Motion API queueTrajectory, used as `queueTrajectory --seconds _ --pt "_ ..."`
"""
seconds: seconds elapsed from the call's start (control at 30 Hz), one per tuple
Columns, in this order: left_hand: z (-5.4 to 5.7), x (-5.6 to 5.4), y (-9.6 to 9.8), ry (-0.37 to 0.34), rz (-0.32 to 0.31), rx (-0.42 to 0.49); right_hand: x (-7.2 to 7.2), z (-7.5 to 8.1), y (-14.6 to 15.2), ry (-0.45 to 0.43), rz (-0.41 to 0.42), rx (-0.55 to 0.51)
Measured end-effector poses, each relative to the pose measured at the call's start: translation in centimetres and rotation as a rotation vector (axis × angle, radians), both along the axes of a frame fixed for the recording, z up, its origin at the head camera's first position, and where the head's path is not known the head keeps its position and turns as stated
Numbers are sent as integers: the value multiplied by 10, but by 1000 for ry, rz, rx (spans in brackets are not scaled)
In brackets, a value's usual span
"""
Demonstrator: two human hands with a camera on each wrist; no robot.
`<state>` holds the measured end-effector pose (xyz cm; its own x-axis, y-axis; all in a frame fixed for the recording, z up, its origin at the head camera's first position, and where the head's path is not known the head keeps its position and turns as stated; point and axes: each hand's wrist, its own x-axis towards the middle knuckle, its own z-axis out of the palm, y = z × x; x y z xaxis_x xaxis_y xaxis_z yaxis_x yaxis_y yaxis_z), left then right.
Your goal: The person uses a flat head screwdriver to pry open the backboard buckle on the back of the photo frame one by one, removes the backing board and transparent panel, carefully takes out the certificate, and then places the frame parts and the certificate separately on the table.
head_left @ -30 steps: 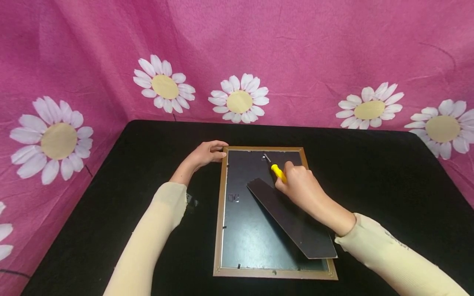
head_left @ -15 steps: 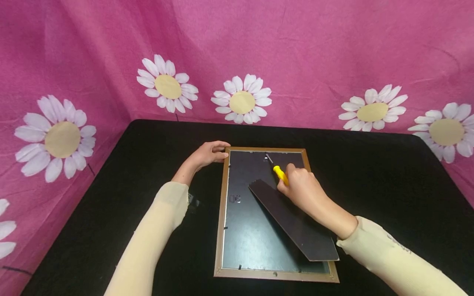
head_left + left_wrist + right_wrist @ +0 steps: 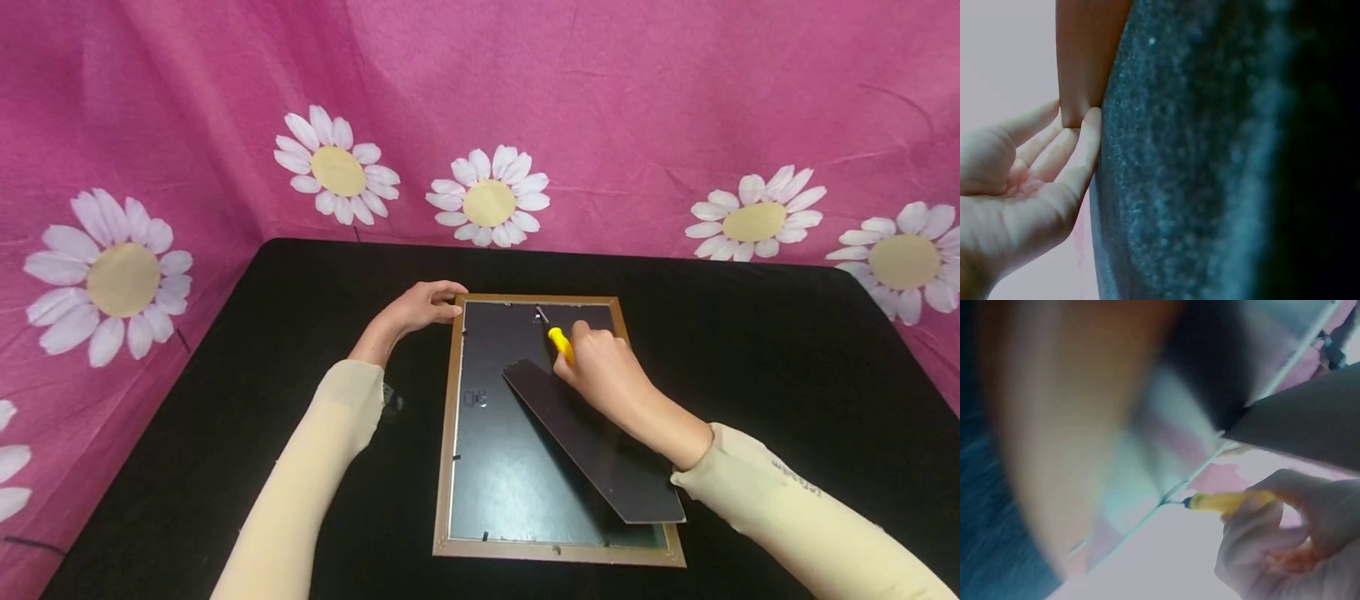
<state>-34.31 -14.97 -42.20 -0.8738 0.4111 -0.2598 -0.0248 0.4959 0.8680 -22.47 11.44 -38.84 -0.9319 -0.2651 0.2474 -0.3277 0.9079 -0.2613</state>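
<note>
A wooden picture frame lies face down, its dark backing board upward. My left hand grips the frame's far left corner; in the left wrist view, the thumb and fingers of that hand touch the brown corner from different sides. With my right hand I hold a screwdriver by its yellow handle. Its metal tip meets a small metal hanger near the board's far edge. Below that hand, the frame's black easel leg slants up off the board. The right wrist view shows the screwdriver pinched between thumb and fingers.
Black cloth covers the table. A second metal hanger sits at the board's left side, and small dark tabs line the frame's inner edge. Behind the table hangs a pink curtain with white daisies.
The screwdriver handle and my right hand have shifted slightly, with the tip staying at the far hanger. My left hand keeps its place on the corner. The whole view has moved a little.
</note>
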Motion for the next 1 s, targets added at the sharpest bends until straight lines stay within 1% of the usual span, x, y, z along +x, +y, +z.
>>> queueTrajectory --seconds 0.1,0.27,0.33,0.4,0.57,0.63,0.7,0.83,0.93,1.0 --pt "0 -1 0 5 -21 -11 -1 3 -5 -24 -11 21" --pt "2 -1 -2 22 -43 -58 -1 7 -10 -107 -25 64" --pt "4 -2 -3 28 -46 -84 -3 9 -11 -102 -25 64" --pt "5 -2 -4 37 -47 -105 -7 14 -11 -68 -25 54" --pt "6 -3 -5 70 -53 -144 -20 28 -8 58 -4 19" --pt "6 -3 -5 78 -54 -157 -24 32 -9 97 28 17" --pt "5 -3 -5 82 -56 -166 -27 33 -11 139 67 35" --pt "5 -4 -3 89 -80 -173 -32 30 -14 233 142 97" --pt "4 -4 -3 102 -84 -173 -42 31 -14 264 194 92" --pt "2 -3 -4 105 -83 -173 -52 33 -13 275 239 82"
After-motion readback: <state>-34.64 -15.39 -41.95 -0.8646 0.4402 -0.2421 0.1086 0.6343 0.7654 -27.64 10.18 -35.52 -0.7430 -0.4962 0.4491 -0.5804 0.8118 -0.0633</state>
